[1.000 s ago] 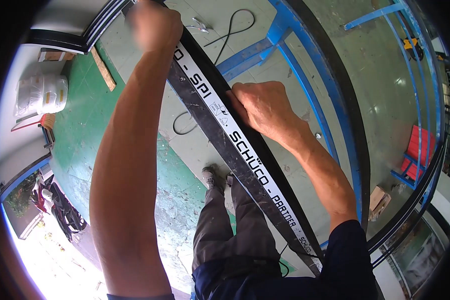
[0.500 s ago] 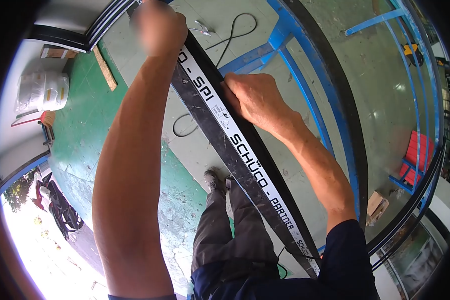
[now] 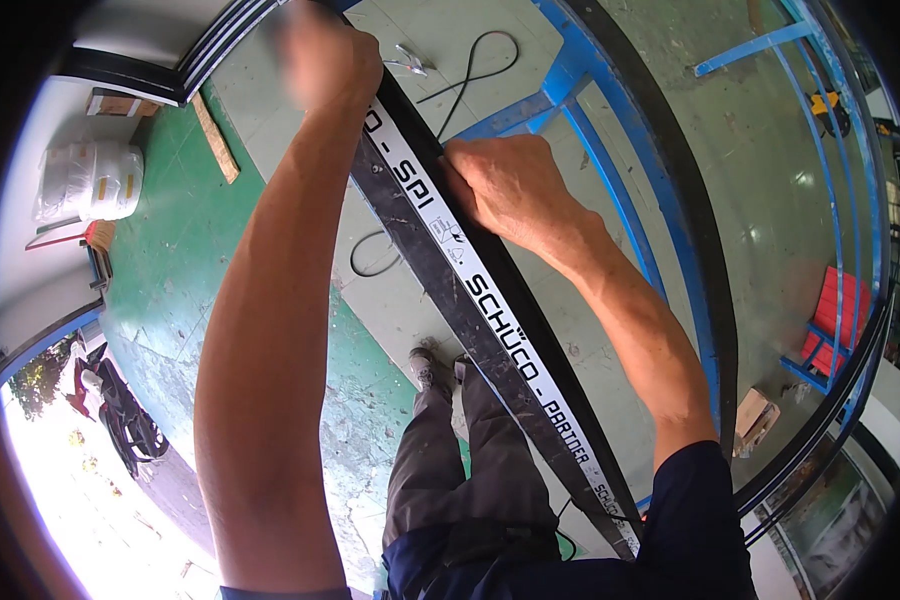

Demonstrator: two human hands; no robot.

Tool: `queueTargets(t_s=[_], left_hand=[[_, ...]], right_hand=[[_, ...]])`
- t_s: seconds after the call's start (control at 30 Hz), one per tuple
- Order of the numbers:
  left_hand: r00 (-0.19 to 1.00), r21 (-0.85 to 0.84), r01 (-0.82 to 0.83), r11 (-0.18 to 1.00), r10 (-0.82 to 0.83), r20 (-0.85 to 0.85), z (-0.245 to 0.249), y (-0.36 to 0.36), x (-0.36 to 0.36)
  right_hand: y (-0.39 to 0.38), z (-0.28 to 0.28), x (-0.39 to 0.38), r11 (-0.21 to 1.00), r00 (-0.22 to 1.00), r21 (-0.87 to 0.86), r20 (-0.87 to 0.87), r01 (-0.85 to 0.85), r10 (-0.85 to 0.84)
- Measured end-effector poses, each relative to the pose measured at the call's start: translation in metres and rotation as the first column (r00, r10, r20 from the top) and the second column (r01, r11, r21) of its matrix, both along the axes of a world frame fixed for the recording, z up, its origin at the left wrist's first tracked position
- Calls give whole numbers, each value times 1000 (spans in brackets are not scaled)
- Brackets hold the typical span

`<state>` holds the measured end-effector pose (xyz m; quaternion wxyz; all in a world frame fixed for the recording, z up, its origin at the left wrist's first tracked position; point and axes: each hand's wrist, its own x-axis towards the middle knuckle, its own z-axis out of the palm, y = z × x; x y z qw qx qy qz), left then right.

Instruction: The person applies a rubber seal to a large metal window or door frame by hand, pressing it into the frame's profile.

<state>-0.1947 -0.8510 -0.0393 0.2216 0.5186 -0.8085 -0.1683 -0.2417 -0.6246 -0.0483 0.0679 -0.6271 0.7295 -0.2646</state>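
Observation:
A long black frame profile (image 3: pixel 530 318) runs diagonally from the top to the lower right, with a white printed film strip (image 3: pixel 490 305) along it. Beneath its left side is a scuffed dark rail (image 3: pixel 425 262). My right hand (image 3: pixel 510 185) is closed at the profile's right edge, around its upper middle, with the fingertips tucked out of sight. Farther up, my left hand (image 3: pixel 332 62) is curled over the profile's upper end. A blur covers part of that hand, so what its fingers hold cannot be made out.
A blue metal stand (image 3: pixel 625 185) with a dark-topped rail is on the right. On the floor lie a black cable (image 3: pixel 467 75), a metal tool (image 3: pixel 410 62) and a wooden strip (image 3: pixel 215 140). Wrapped rolls (image 3: pixel 95 180) stand at left, a red chair (image 3: pixel 836 310) at right.
The view has shifted slightly, so most things sit a little farther right. Both hands stay at about the same places along the profile.

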Motion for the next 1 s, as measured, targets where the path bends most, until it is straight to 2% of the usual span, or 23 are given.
queueTargets(t_s=[0.3, 0.4, 0.5, 0.53, 0.7, 0.87, 1.0], left_hand=[[999, 63, -37, 997, 37, 1, 6, 11, -5], [1000, -83, 22, 996, -21, 13, -12, -2, -2], [999, 52, -20, 998, 22, -27, -1, 6, -5], [999, 45, -17, 999, 18, -33, -1, 7, -6], [1000, 31, -14, 999, 13, 13, -4, 0, -4], [999, -62, 25, 998, -22, 47, -25, -15, -2], [1000, -18, 21, 1000, -21, 3, -13, -8, -3]], right_hand=[[11, -3, 6, 1000, 998, -5, 60, 25, -25], [15, 0, 10, 995, 995, -65, 64, 74, -70], [38, 5, 20, 995, 993, 61, 86, 76, -81], [46, 7, 21, 991, 993, 111, 84, 74, -84], [52, 1, 22, 995, 993, 74, 91, 63, -70], [58, -3, 24, 997, 992, 24, 100, 72, -74], [57, 5, 24, 992, 988, 102, 121, 80, -93]])
